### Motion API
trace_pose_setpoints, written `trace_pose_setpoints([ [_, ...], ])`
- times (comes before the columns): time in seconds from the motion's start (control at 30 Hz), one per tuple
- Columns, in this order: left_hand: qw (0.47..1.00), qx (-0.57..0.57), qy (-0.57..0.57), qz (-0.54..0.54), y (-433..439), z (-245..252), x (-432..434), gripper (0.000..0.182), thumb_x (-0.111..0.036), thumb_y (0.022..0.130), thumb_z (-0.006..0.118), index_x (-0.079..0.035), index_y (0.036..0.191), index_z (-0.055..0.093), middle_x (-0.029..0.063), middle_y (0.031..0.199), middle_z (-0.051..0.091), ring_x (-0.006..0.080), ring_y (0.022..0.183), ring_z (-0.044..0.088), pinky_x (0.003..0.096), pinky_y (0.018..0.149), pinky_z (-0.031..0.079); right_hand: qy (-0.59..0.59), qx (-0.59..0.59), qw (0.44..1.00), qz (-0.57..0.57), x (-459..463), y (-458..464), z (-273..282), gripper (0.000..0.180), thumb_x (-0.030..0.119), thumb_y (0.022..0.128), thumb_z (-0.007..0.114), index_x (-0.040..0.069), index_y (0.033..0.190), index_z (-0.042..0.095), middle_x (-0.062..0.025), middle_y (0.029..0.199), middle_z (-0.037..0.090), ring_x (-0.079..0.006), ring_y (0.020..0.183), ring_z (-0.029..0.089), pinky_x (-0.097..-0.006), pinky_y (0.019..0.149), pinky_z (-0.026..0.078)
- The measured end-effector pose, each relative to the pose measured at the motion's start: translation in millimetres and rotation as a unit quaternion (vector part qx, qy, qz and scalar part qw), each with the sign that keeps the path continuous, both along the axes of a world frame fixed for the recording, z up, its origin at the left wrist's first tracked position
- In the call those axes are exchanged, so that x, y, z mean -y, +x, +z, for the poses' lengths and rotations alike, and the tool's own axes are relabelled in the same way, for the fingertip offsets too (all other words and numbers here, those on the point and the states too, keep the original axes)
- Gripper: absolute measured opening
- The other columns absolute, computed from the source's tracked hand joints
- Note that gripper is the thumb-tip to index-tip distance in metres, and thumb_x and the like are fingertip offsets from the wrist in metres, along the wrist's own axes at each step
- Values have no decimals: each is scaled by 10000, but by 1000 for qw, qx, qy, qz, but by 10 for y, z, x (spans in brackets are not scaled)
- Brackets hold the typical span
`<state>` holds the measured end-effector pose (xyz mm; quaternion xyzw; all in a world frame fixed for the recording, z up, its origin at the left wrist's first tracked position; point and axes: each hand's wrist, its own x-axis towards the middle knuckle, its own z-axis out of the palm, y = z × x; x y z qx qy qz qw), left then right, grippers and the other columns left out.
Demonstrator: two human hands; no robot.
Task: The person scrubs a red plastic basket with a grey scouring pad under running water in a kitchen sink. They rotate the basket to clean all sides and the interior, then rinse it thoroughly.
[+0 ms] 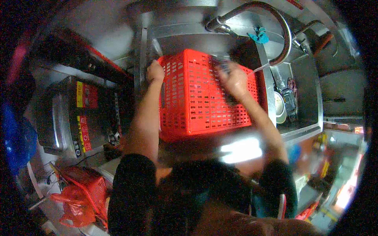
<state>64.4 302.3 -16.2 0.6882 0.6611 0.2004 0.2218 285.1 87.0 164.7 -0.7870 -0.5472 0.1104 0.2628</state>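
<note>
A red perforated plastic crate (200, 94) stands tilted over the metal sink basin (177, 37), its slotted side and bottom facing me. My left hand (155, 72) grips the crate's rim at its left edge. My right hand (234, 79) is on the crate's slotted face, closed around a dark, blurred object (221, 65) whose kind I cannot tell. From the curved metal faucet (286, 38), a thin stream of water runs down beside the crate's right part.
A second basin at the right holds a white bowl (278, 103) and a clear plastic container (289, 98). A teal cloth (260, 35) lies on the sink's back ledge. Lower left are a red basket (94, 184) and a red plastic bag (75, 206); a metal appliance (60, 118) stands left.
</note>
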Motion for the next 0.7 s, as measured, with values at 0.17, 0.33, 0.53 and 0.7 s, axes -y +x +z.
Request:
trace_pose_setpoints([
  [0.17,994,-5,-96,43,-30,-98,-113,326,-328,981,442,-132,1146,644,210,1143,671,449,1068,633,547,888,511,-24,135,986,100,-466,-274,18,438,484,865,639,80,1031,670,-200,939,679,-379,823,683,-483,726,562],
  [0.33,995,-50,-67,61,37,-86,-60,320,-332,974,455,-138,1146,644,221,1148,664,457,1062,634,551,880,515,-144,12,988,-49,-360,533,24,520,547,890,588,79,1098,680,-200,1023,679,-367,884,684,-488,756,560],
  [0.53,996,-69,-48,14,5,-106,-53,311,-332,978,457,-159,1167,633,217,1128,670,446,1058,636,557,864,521,13,165,978,128,-541,-106,-33,545,567,871,599,50,1028,668,-206,1053,670,-382,946,664,-491,817,536],
  [0.7,994,-78,-61,54,-29,-251,-90,307,-321,978,427,-146,1119,636,230,1124,665,451,1047,632,557,853,518,-205,62,973,-87,-307,726,-132,565,553,892,583,54,1146,654,-204,1068,676,-370,953,666,-461,821,542],
])
